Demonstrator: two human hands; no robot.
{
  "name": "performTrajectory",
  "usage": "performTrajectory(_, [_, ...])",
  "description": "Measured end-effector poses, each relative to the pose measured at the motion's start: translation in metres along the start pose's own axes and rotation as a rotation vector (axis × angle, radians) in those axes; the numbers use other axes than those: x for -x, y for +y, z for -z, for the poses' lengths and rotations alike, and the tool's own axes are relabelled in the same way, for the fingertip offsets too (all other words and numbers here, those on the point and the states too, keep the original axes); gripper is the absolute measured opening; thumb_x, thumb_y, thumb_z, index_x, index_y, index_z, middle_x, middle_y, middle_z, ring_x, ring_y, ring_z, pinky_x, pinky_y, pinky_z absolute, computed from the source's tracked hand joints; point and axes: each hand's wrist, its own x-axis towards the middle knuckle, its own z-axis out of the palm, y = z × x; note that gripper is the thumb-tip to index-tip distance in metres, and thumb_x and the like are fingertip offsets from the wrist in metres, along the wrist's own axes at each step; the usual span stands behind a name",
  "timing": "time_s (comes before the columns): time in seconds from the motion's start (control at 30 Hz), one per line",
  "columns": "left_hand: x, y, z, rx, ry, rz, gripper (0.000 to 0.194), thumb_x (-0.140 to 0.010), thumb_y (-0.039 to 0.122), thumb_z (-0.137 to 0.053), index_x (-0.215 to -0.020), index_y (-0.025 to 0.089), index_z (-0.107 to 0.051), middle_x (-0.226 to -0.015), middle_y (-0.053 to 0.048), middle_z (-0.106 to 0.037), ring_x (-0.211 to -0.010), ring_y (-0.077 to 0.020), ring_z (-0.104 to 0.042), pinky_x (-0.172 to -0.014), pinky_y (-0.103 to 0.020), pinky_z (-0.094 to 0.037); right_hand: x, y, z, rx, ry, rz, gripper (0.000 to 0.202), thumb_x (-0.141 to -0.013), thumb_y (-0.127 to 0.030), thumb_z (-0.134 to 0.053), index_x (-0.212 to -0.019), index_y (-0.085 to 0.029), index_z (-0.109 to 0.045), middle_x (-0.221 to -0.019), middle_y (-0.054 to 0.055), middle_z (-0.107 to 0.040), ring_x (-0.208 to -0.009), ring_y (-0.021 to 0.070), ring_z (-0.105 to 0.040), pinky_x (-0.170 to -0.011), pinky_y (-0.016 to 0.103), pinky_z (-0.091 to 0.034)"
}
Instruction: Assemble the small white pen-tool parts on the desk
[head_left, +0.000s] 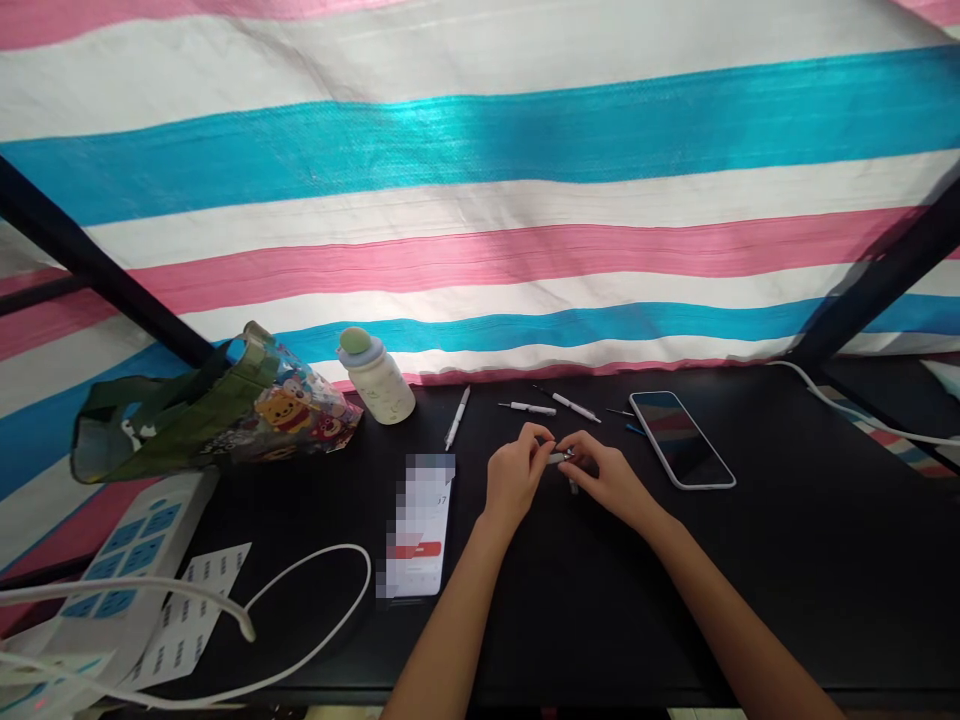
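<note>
The part (pixel 556 458) is between the left hand (pixel 517 475) and the right hand (pixel 606 482), at about the middle of the bench (pixel 795 590). Its long axis runs roughly left to right, with 1 end toward each hand; neither hand is clearly nearer. Each grip is a closed pinch on the part, thumb against finger; the fingers cover the ends, so exact contact is not visible. A short piece (pixel 574 487) shows below the right fingers; whether it is held or rests on the bench cannot be told. On the far side lie 3 pens: the left pen (pixel 457 418) points away, the middle pen (pixel 528 408) lies crosswise, and the right pen (pixel 576 406) lies aslant. The lit phone (pixel 426 525) bounds the left side; the dark phone (pixel 682 440) bounds the far right. Clearance is greatest right of the right forearm, between the dark phone and the near edge.
</note>
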Motion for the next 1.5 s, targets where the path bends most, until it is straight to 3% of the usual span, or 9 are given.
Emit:
performTrajectory(0.23, [0.001,0.002,0.001,0.009,0.035,-0.019,0.024,-0.091,0.035,-0.035,-0.094,0.024,-0.056,-0.063,0.004,-0.057,-0.062,-0.0110,-0.056,-0.057,-0.019,-0.035,0.000,-0.001,0.003,-0.014,-0.010,0.014,0.030,-0.088,-0.039,-0.037,-0.073,-0.020,-0.054,-0.068,0.001,-0.060,-0.067,0.0152,-0.059,-0.066,0.025,-0.045])
performTrajectory(0.53, [0.000,0.003,0.001,0.011,0.043,-0.123,0.014,-0.087,0.029,-0.047,-0.097,0.024,-0.056,-0.082,0.003,-0.059,-0.077,-0.0124,-0.054,-0.069,-0.022,-0.039,-0.002,0.004,0.008,-0.088,0.101,-0.031,0.028,-0.088,-0.041,-0.039,-0.080,-0.019,-0.055,-0.067,0.002,-0.061,-0.067,0.0164,-0.059,-0.064,0.026,-0.046])
performTrajectory(0.9, [-0.001,0.001,0.002,-0.074,0.072,-0.164,0.018,-0.091,0.027,-0.042,-0.098,0.026,-0.059,-0.090,0.003,-0.063,-0.085,-0.0138,-0.052,-0.072,-0.024,-0.040,-0.003,0.016,0.010,0.090,0.127,0.023,0.026,-0.084,-0.037,-0.047,-0.100,-0.022,-0.062,-0.075,0.003,-0.066,-0.072,0.0176,-0.061,-0.067,0.028,-0.047])
performTrajectory(1.17, [-0.001,0.001,0.001,-0.102,0.074,-0.200,0.017,-0.090,0.028,-0.045,-0.099,0.027,-0.059,-0.091,0.004,-0.063,-0.085,-0.0133,-0.052,-0.074,-0.024,-0.041,-0.003,0.018,0.010,0.136,0.135,-0.016,0.027,-0.087,-0.040,-0.041,-0.086,-0.022,-0.062,-0.073,0.002,-0.066,-0.072,0.0181,-0.061,-0.070,0.030,-0.046])
performTrajectory(1.5, [-0.002,-0.002,-0.002,-0.126,0.075,-0.199,0.016,-0.090,0.027,-0.046,-0.098,0.026,-0.060,-0.091,0.003,-0.063,-0.086,-0.0137,-0.052,-0.076,-0.025,-0.041,-0.004,0.023,0.005,0.129,0.125,0.004,0.017,-0.081,-0.032,-0.051,-0.095,-0.022,-0.056,-0.084,0.002,-0.065,-0.077,0.0167,-0.061,-0.073,0.029,-0.045])
